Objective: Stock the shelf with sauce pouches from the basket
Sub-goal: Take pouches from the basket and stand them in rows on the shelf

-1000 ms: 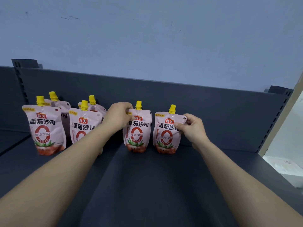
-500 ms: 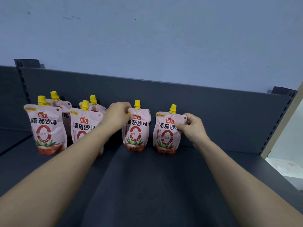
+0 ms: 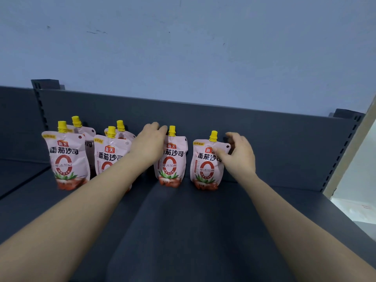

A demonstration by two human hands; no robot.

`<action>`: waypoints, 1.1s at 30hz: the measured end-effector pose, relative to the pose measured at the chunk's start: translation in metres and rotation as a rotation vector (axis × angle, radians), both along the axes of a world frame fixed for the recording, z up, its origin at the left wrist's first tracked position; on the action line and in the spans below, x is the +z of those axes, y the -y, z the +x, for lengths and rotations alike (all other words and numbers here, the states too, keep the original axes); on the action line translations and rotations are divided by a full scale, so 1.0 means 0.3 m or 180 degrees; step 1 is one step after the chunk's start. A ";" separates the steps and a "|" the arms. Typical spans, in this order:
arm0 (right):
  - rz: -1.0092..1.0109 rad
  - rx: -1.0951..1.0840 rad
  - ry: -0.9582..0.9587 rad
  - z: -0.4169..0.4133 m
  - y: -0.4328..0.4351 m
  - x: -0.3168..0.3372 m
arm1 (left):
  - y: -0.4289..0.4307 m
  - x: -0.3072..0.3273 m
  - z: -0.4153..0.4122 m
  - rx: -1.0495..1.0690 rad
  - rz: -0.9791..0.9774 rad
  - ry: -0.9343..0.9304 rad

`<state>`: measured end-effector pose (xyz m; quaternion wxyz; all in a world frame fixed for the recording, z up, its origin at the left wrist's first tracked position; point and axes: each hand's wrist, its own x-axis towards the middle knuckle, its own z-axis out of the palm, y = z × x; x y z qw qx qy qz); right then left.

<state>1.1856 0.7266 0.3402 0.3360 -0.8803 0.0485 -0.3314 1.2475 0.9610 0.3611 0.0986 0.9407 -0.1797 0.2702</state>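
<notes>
Right — both stand upright on the shelf [image 3: 183, 231], just ahead of my hands: right hand [image 3: 239, 159] loose and open beside the right pouch [image 3: 205, 165], thumb on its front; left hand [image 3: 149, 144] at the middle pouch [image 3: 173, 161], up by its shoulder — grip hidden, can't tell.
</notes>
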 end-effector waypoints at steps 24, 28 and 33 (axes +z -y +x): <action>-0.1976 0.2224 0.0099 -0.326 -0.725 -0.024 | -0.609 -0.042 -0.726 0.1960 0.1015 0.0106; -0.2130 0.2652 0.0037 -0.427 -0.905 -0.066 | -0.775 -0.079 -0.929 0.2384 0.0992 -0.0147; -0.2429 0.3014 -0.0037 -0.564 -1.139 -0.113 | -0.974 -0.147 -1.195 0.2961 0.0952 -0.0490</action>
